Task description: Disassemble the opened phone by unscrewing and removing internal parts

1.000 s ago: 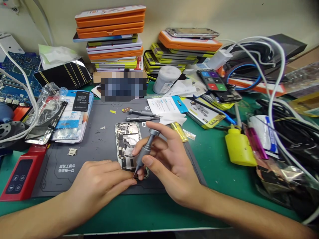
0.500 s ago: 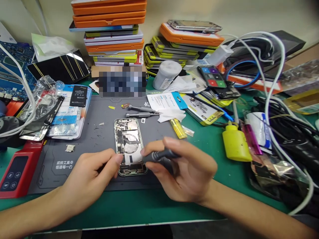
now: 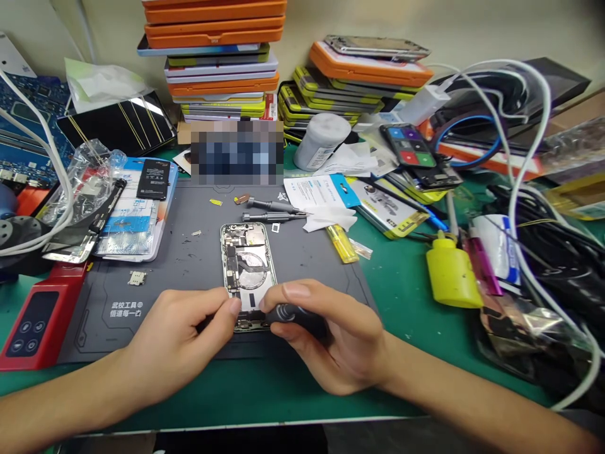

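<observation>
An opened phone with its insides showing lies on a dark grey repair mat. My right hand is closed round a dark grey screwdriver, which lies nearly flat in the fingers and points left at the phone's near end. My left hand rests on the mat with its fingers curled together, thumb tip beside the phone's lower left corner. What the left fingers pinch, if anything, is hidden. Two more screwdrivers lie on the mat beyond the phone.
Stacks of orange and yellow cases line the back wall. A red device sits at the left, a yellow bottle and tangled white cables at the right. Phone parts in packets lie left of the mat.
My right hand tipped the screwdriver from upright on the phone's lower end down to nearly flat and drew back. My left hand pulled its fingers in toward the phone's lower left corner.
</observation>
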